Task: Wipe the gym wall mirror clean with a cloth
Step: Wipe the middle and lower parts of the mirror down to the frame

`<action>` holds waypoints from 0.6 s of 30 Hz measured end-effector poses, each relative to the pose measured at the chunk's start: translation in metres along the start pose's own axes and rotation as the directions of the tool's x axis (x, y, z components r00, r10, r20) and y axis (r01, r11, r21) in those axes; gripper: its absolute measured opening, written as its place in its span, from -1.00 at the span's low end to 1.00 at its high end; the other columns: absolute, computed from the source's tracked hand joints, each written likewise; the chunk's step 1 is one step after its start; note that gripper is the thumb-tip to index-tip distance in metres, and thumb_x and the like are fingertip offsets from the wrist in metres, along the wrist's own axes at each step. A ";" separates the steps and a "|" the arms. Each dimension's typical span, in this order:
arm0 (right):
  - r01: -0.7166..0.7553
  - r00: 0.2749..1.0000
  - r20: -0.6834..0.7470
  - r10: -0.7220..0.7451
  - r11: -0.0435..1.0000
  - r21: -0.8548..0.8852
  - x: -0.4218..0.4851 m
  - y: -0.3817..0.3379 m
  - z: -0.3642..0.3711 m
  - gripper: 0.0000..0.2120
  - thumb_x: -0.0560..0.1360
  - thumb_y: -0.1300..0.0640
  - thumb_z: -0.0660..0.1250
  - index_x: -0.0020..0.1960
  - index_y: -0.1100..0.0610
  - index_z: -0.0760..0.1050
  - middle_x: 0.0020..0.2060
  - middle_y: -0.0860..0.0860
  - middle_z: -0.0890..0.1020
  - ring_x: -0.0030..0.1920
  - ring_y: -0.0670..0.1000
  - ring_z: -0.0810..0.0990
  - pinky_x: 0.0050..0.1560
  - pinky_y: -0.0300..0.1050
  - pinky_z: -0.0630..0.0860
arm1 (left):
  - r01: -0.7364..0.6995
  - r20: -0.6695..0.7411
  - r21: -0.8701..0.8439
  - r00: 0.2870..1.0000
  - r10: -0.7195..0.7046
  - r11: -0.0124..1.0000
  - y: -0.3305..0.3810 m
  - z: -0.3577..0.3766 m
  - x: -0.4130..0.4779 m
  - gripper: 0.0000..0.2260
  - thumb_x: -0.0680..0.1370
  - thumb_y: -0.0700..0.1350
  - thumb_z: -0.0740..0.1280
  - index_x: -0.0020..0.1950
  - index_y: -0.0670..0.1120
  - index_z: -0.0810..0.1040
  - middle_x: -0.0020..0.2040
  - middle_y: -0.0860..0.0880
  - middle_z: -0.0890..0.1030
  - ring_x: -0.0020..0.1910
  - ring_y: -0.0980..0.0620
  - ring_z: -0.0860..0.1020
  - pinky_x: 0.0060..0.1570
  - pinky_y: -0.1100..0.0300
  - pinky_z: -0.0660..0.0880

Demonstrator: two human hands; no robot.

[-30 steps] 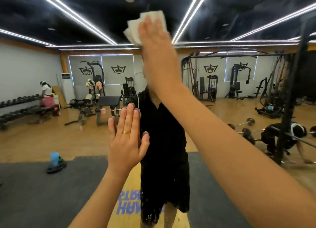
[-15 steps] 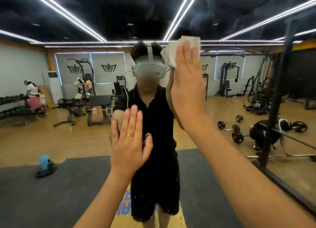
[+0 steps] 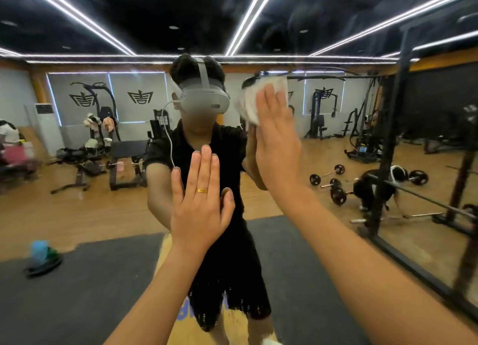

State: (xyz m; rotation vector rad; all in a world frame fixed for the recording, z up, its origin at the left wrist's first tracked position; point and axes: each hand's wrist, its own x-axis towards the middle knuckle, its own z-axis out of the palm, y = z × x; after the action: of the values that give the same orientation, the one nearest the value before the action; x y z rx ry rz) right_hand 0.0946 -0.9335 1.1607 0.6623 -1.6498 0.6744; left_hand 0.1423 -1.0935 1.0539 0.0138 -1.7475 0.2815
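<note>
The wall mirror (image 3: 98, 210) fills the whole view and reflects the gym and a person in black. My right hand (image 3: 278, 140) presses a crumpled white cloth (image 3: 249, 104) flat against the glass at head height, right of centre, fingers straight. Only the cloth's upper and left edges show past the fingers. My left hand (image 3: 200, 202), wearing a gold ring, lies flat on the mirror lower down at chest height, fingers straight and together, holding nothing.
A dark vertical frame (image 3: 390, 148) divides the mirror at the right, with a black base rail (image 3: 424, 274) running toward me. Reflected in the glass are weight benches (image 3: 124, 161), barbells (image 3: 336, 186) and a dark floor mat (image 3: 77, 287).
My right hand has swept the cloth down and to the right across the glass, from near the ceiling reflection to head height. The left hand stays pressed in place.
</note>
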 end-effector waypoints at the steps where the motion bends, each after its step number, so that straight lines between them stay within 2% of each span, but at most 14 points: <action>1: 0.047 0.999 0.011 -0.047 0.999 -0.015 -0.014 0.005 0.001 -0.42 0.64 0.35 0.24 0.63 0.21 0.20 0.62 0.13 0.22 0.64 0.10 0.07 0.55 0.18 0.31 | 0.000 0.004 -0.004 1.000 0.000 1.000 0.000 0.000 0.000 -0.38 0.69 0.04 0.15 0.67 -0.22 0.11 0.67 -0.21 0.14 0.65 -0.16 0.13 0.61 -0.25 0.03; 4: 0.111 0.993 0.050 -0.109 0.993 -0.033 -0.009 0.017 -0.007 -0.48 0.67 0.26 0.15 0.62 0.21 0.21 0.62 0.12 0.24 0.63 0.00 0.02 0.47 0.24 0.41 | 0.004 0.002 -0.023 1.000 -0.004 1.000 0.003 0.000 -0.001 -0.38 0.69 0.04 0.15 0.67 -0.22 0.11 0.67 -0.20 0.14 0.66 -0.15 0.12 0.60 -0.25 0.04; 7: 0.061 0.998 0.033 -0.061 0.998 0.007 0.027 0.011 -0.019 -0.47 0.68 0.13 0.02 0.64 0.18 0.19 0.63 0.10 0.21 0.62 0.10 0.17 0.31 0.30 0.54 | 0.006 0.001 -0.015 1.000 -0.006 1.000 0.004 -0.001 -0.001 -0.39 0.69 0.04 0.13 0.67 -0.22 0.11 0.67 -0.19 0.13 0.66 -0.13 0.11 0.60 -0.25 0.04; 9: 0.013 1.000 0.001 -0.013 0.999 0.031 0.045 0.007 -0.017 -0.48 0.68 0.18 0.05 0.64 0.16 0.17 0.63 0.09 0.20 0.61 0.12 0.18 0.38 0.30 0.48 | 0.001 0.005 -0.012 1.000 -0.001 1.000 0.003 -0.002 0.000 -0.39 0.69 0.04 0.13 0.67 -0.22 0.11 0.67 -0.19 0.13 0.66 -0.13 0.11 0.61 -0.24 0.04; 13: -0.041 0.998 -0.048 0.043 0.998 0.053 0.013 -0.001 -0.001 -0.47 0.68 0.19 0.04 0.64 0.18 0.17 0.63 0.09 0.19 0.64 0.00 -0.01 0.52 0.28 0.32 | 0.006 -0.018 -0.003 1.000 -0.006 1.000 0.002 -0.001 0.000 -0.40 0.68 0.04 0.14 0.66 -0.22 0.15 0.67 -0.19 0.15 0.66 -0.13 0.13 0.61 -0.22 0.01; 18: 0.106 0.994 -0.009 -0.105 0.994 0.036 -0.031 0.018 0.004 -0.48 0.65 0.31 0.19 0.61 0.24 0.24 0.60 0.14 0.27 0.64 0.11 0.11 0.55 0.26 0.27 | 0.011 -0.030 -0.014 0.999 -0.011 1.000 0.003 -0.001 0.000 -0.40 0.67 0.03 0.16 0.65 -0.22 0.18 0.66 -0.20 0.17 0.65 -0.14 0.15 0.62 -0.22 0.00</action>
State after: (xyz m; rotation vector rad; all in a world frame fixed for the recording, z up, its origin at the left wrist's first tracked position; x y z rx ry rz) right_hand 0.0843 -0.9226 1.1277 0.7671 -1.5872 0.6313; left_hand 0.1424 -1.0904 1.0533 0.0092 -1.7190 0.2605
